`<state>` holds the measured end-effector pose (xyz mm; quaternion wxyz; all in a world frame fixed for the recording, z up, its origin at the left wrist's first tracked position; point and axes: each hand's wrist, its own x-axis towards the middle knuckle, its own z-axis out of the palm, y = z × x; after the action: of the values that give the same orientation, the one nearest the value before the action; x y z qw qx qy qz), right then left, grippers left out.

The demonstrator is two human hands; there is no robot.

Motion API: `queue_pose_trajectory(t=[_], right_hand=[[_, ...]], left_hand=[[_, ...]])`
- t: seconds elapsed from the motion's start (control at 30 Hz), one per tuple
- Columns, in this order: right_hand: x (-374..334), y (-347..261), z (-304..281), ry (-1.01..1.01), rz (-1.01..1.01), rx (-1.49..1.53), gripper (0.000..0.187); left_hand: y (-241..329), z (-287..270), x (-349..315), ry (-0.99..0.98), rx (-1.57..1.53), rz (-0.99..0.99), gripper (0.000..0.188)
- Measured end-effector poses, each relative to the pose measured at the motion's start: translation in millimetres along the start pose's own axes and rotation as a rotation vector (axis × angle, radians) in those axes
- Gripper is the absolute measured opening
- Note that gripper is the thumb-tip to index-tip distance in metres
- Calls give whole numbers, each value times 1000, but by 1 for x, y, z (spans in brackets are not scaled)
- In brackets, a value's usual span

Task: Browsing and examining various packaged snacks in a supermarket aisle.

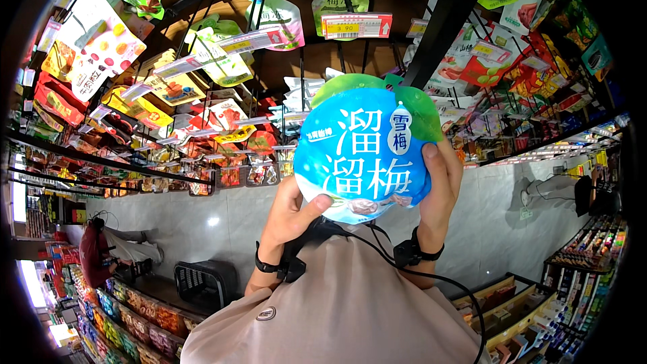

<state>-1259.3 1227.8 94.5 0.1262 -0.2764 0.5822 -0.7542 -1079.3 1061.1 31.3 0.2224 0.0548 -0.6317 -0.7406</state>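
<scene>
A round blue snack pouch [357, 141] with green leaf shapes along its top and pictures of dried plums near its bottom faces me. My left hand [292, 212] grips its lower left edge, the thumb lying across the front. On the right edge, my right hand [441, 178] holds it with the thumb on the front; the other fingers of both hands are mostly behind the pouch. Right behind it is a hanging rack of snack pouches, among them a green and pink pouch [286, 20] and a green pouch [337, 3] on hooks.
Price tags [357, 26] stick out on the hook ends. A dark vertical post [448, 23] stands behind the pouch. On the grey tiled floor [492, 216] rests a black basket [205, 282] at lower left. One person [98, 249] is at the left, another [583, 192] at the far right. Stocked shelves [512, 307] line the lower right.
</scene>
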Motion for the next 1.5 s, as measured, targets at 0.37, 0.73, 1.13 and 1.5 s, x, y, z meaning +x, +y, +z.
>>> queue_pose_trajectory(t=[0.37,0.73,1.13,1.5], right_hand=[[-17,2,2,39,-52,-17,42],[-22,2,2,53,-1,-53,44],[-22,7,-5,59,-44,-121,45],[-17,9,-8,21,-153,-96,33]], left_hand=[[8,19,0,-169,82,-73,19],[10,24,-5,-161,7,6,11],[12,24,-2,-164,104,63,13],[4,24,0,-32,61,5,18]])
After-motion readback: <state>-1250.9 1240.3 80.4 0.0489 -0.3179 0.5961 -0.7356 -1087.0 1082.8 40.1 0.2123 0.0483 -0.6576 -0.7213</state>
